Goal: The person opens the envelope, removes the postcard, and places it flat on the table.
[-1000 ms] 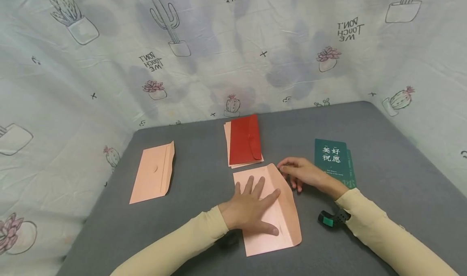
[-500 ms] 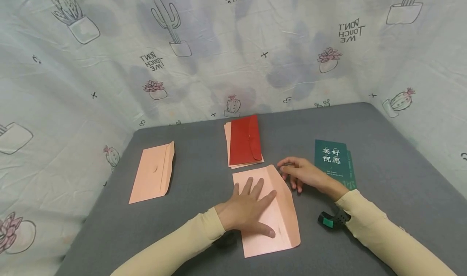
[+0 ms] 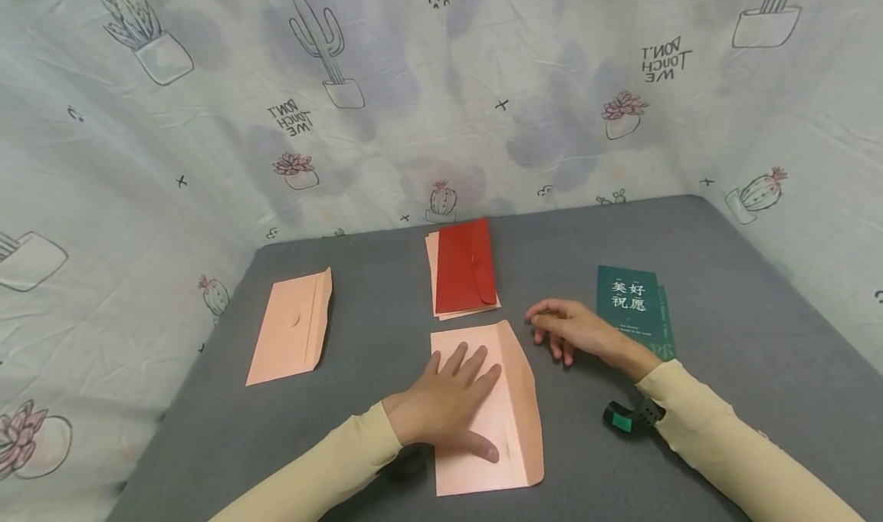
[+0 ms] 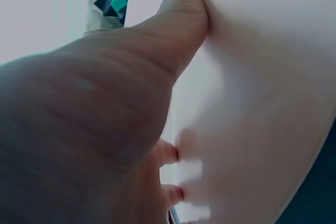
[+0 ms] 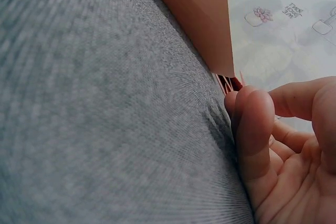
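A pink envelope (image 3: 476,472) lies on the grey table in front of me, its flap (image 3: 523,407) unfolded to the right. My left hand (image 3: 444,407) rests on it with fingers spread. In the left wrist view the thumb (image 4: 184,9) and fingertips touch the pale paper (image 4: 252,108). To the right of the envelope, apart from it, my right hand (image 3: 576,330) rests on the table with loosely bent fingers and holds nothing. In the right wrist view the raised flap (image 5: 202,14) stands beyond those fingers. Partly behind the right wrist lie green cards (image 3: 628,300) with white characters.
Another pink envelope (image 3: 286,326) lies at the left, its flap edge slightly raised. Toward the back, a red envelope (image 3: 465,269) sits on top of pink ones. A black and green wristband (image 3: 624,418) is at my right wrist. A patterned curtain (image 3: 414,85) borders the table.
My left hand has slid left and a little toward me, and the pink envelope under it has moved along, away from the right hand. The right hand has stayed in place.
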{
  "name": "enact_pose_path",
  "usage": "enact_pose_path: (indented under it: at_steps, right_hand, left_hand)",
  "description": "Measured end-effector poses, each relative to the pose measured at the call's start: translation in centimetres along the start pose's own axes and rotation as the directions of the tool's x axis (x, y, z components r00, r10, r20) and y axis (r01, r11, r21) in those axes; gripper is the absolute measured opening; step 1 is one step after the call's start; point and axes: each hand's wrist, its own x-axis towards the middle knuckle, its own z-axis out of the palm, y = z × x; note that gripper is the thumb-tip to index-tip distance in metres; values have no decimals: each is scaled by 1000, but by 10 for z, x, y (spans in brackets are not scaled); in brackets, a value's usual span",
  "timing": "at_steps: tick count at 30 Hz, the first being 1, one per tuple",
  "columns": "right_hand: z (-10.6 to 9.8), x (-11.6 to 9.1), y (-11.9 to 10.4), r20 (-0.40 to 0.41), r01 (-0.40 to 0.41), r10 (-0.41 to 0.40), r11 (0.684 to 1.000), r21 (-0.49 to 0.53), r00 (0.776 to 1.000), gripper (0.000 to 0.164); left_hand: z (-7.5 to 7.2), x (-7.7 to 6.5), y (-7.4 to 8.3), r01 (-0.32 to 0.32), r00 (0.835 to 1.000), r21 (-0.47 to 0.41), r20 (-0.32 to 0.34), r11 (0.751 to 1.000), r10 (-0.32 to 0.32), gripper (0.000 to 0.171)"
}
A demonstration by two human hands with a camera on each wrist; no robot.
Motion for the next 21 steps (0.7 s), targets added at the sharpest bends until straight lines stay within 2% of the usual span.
enact_pose_path:
  at_steps: [6,13,21]
  right_hand:
    - [0,0,0,0,-11,11,1000,-1,1000,36]
    - [-1,-1,0,1,-5,5,1000,-7,1000,36]
    - [-2,-2,1,14,4,-4,1000,-9,1000,37]
  left_hand:
    - [3,-9,-7,24,1000,-19,3,1000,-24,117]
    - [5,-16,-13,22,1000,-48,-14,999,-23,117]
    - [10,-27,-25,25,1000,-138,-15,990,-27,117]
